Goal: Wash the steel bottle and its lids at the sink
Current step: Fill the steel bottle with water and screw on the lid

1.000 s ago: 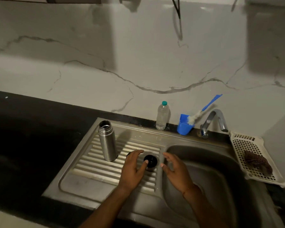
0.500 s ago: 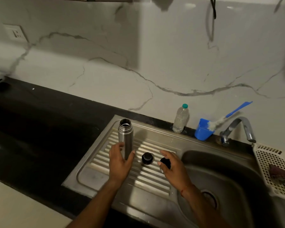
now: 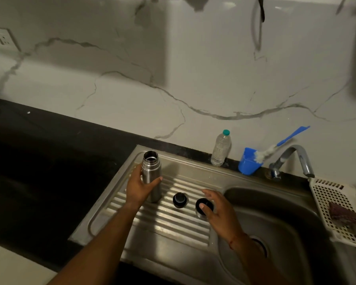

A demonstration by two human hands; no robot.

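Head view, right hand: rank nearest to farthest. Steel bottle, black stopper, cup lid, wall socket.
1. cup lid: under the thumb of the right hand.
2. black stopper: just left of the lid, on the drainboard.
3. steel bottle: further left, upright, held by the left hand.
4. wall socket: far upper left of the view.

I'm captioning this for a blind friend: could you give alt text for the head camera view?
A person's left hand grips an open steel bottle upright on a sink's ribbed drainboard. The right hand is over a dark cup-shaped lid, with a smaller black lid lying between them. Behind stand a tap, blue cup and plastic bottle.
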